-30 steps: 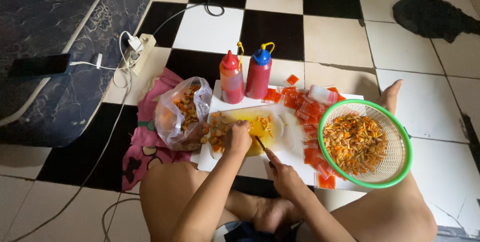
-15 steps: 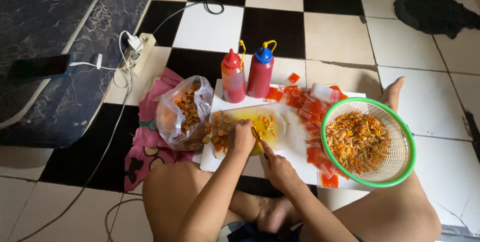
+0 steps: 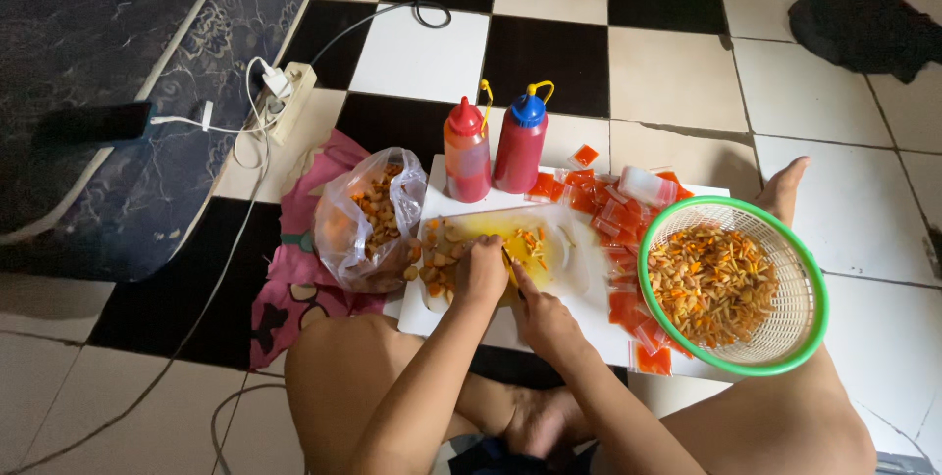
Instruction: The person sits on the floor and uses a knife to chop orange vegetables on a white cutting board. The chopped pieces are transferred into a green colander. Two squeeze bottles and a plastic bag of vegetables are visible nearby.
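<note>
I sit on the floor at a white cutting board (image 3: pixel 491 323). My left hand (image 3: pixel 481 269) presses down on small orange-brown food pieces (image 3: pixel 439 251) on the board. My right hand (image 3: pixel 542 316) grips a knife (image 3: pixel 510 267) whose blade meets the food beside my left fingers. Cut orange bits (image 3: pixel 533 241) lie just beyond the blade. A green-rimmed white basket (image 3: pixel 814 279) full of chopped orange pieces rests on my right leg.
Two red squeeze bottles (image 3: pixel 468 153), one with a red cap, one with a blue cap, stand at the board's far edge. A clear bag of food (image 3: pixel 368 220) lies left on pink cloth (image 3: pixel 294 284). Small orange-red packets (image 3: pixel 613 210) are scattered right. A power strip (image 3: pixel 285 92) with cables and a phone (image 3: pixel 93 124) lie left.
My hands stay together on the board; the knife has shifted slightly while cutting. The basket and bottles have not moved.
</note>
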